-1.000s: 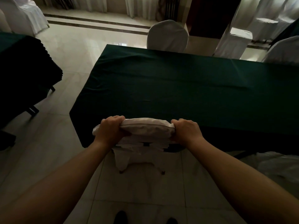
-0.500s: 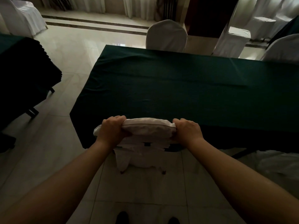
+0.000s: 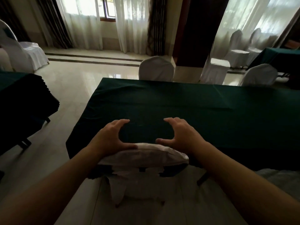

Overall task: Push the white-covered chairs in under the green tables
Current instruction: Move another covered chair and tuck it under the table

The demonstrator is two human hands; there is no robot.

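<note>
A white-covered chair stands right in front of me, its back up against the near edge of the green table and its seat hidden under the cloth. My left hand hovers just above the left end of the chair back, fingers spread and curved, thumb at the cover's top. My right hand is raised over the right end in the same way, holding nothing. On the table's far side stand two more covered chairs, one at the middle and one at the right.
A second green table with a black skirt stands at the left, with covered chairs behind it. A dark pillar rises beyond the table. More covered chairs and another green table are at the far right. Something white lies low right.
Both hands have let go of the chair back and lifted off it with fingers spread. The view has tilted up, showing the windows and curtains.
</note>
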